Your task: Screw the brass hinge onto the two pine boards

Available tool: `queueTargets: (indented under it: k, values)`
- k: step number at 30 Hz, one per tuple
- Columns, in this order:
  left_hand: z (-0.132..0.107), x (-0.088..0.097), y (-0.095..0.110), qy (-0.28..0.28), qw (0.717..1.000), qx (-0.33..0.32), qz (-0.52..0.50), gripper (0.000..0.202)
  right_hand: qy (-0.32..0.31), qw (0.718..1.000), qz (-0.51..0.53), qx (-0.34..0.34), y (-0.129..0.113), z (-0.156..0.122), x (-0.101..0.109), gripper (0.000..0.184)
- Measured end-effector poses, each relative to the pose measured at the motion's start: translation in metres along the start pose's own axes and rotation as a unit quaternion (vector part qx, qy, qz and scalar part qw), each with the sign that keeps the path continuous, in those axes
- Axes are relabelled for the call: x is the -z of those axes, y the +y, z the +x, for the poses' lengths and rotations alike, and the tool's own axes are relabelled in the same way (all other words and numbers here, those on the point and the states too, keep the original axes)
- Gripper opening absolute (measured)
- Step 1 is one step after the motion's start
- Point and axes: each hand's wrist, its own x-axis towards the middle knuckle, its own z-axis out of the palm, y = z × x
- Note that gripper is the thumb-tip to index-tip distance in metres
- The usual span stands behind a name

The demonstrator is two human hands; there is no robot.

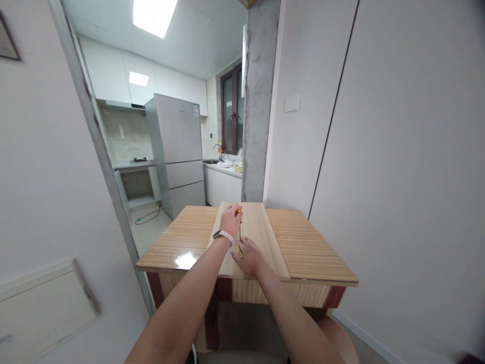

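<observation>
My left hand [229, 218], with a watch on a pale band at the wrist, is closed around the yellow-and-black handle of what looks like a screwdriver [239, 212]. Its thin dark shaft runs from that hand back towards my right hand. Nearer to me, my right hand [250, 256] has its fingers bent around a small yellowish piece [239, 250], too small and covered to name. Both hands are low over a pale wooden board [265, 237], which lies lengthwise across the middle of the table.
Under the board stands a striped wood-grain table [314, 247] with dark red legs. Beyond are a grey fridge [182, 131], a sink counter [223, 177] with clutter on it, and a cable [148, 218] on the floor. A white wall [379, 151] rises on the right.
</observation>
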Motion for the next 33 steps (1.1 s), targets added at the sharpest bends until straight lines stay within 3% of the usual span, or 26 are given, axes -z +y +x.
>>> queueTargets:
  k: [5, 21, 33]
  values:
    - [-0.0008, -0.0022, -0.0043, 0.003, 1.000, -0.010, -0.027, 0.027, 0.001, 1.000, 0.003, -0.002, 0.0003, 0.0003, -0.0018, 0.072]
    - [-0.0010, -0.0019, -0.0058, 0.016, 1.000, 0.001, 0.007, 0.018, 0.007, 1.000, 0.001, -0.003, 0.0011, 0.0011, -0.0040, 0.070]
    - [0.0003, -0.0018, -0.0095, 0.006, 0.999, -0.014, -0.038, 0.015, -0.003, 1.000, 0.005, -0.004, 0.0014, 0.0006, -0.0041, 0.073]
